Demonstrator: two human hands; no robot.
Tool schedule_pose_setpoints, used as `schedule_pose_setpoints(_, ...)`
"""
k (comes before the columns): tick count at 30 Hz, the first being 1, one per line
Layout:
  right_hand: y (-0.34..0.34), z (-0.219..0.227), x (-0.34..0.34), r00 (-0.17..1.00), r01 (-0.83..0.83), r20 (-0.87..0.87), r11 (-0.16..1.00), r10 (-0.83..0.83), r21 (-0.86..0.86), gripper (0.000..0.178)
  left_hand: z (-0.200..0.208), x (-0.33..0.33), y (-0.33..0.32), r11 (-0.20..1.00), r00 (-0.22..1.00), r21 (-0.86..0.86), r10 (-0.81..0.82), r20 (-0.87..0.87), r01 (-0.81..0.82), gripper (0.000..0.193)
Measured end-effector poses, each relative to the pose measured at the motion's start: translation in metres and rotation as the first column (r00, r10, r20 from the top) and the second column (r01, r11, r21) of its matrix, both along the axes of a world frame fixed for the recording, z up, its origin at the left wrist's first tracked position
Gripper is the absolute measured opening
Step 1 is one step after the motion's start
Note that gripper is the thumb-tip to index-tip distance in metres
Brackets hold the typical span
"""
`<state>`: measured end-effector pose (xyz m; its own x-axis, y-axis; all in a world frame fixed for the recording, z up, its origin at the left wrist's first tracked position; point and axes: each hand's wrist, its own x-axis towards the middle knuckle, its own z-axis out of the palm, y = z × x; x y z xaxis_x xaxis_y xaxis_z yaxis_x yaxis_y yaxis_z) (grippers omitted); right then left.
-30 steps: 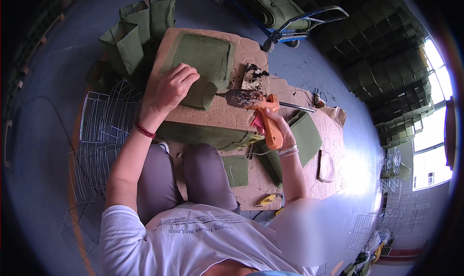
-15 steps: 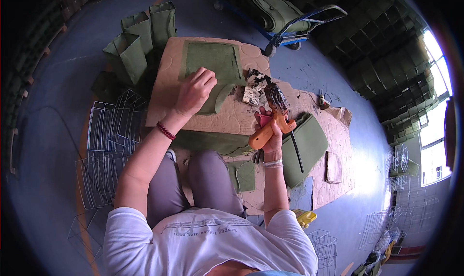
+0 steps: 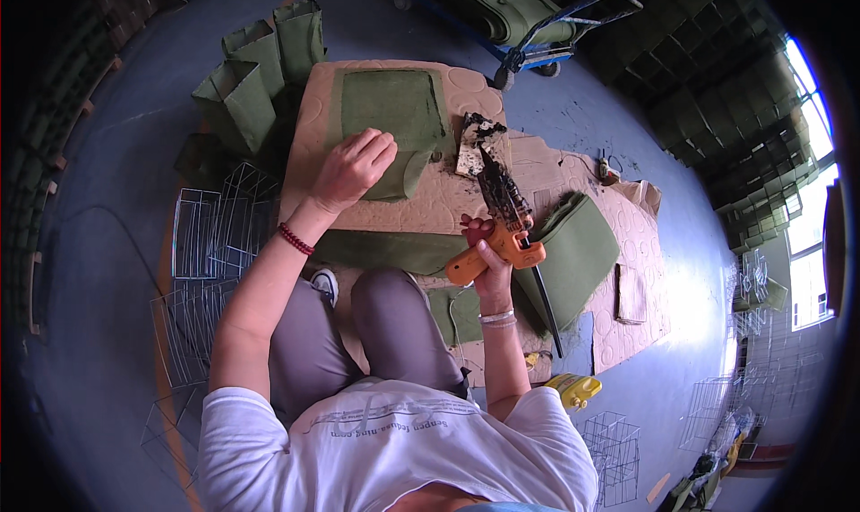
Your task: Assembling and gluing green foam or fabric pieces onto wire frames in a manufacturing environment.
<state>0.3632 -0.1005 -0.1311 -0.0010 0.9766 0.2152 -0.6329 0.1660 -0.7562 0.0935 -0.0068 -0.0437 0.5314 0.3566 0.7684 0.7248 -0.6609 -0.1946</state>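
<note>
On the cardboard-topped work surface (image 3: 300, 167) lies a flat piece of green felt-like fabric (image 3: 390, 104), with a narrower flap toward me. My left hand (image 3: 356, 164) is over its near left part, fingers curled and pressed together; whatever is between them is hidden. My right hand (image 3: 491, 275) grips the handle of an orange hot glue gun (image 3: 475, 259), held right of the fabric. Its nozzle end is caked in dark residue and points away from me. From its back a long black glue stick (image 3: 546, 310) sticks out.
A smeared pale block (image 3: 468, 149) sits at the surface's right edge. Folded green fabric (image 3: 578, 252) lies on cardboard to the right. Open green fabric boxes (image 3: 235, 109) stand far left, wire frames (image 3: 193, 234) below them. Behind is a loaded blue trolley (image 3: 528, 60).
My right hand has brought the glue gun slightly left and toward me, and turned it. My left hand stays curled over the fabric, shifted a little left. The view has tilted slightly.
</note>
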Motion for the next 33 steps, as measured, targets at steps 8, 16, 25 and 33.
schedule_pose_setpoints(8,-0.016,-0.002,-0.017,0.979,-0.077,0.191,0.996,0.067,0.050,0.033,0.006,-0.019,-0.010,0.998,0.997,-0.017,0.064,0.041,-0.064,0.023)
schedule_pose_setpoints(16,-0.011,-0.014,-0.032,0.864,-0.075,0.501,0.996,0.040,0.050,0.033,0.000,-0.031,-0.018,0.988,0.975,-0.073,0.147,0.165,-0.137,0.023)
schedule_pose_setpoints(25,-0.001,0.003,-0.073,0.707,-0.031,0.688,0.964,-0.165,0.263,0.028,0.002,-0.037,-0.016,0.953,0.819,-0.281,0.068,0.570,0.117,0.026)
schedule_pose_setpoints(33,0.009,0.006,-0.102,0.605,0.000,0.755,0.949,-0.251,0.316,0.024,0.000,-0.038,-0.012,0.930,0.763,-0.332,0.098,0.638,0.158,0.028)
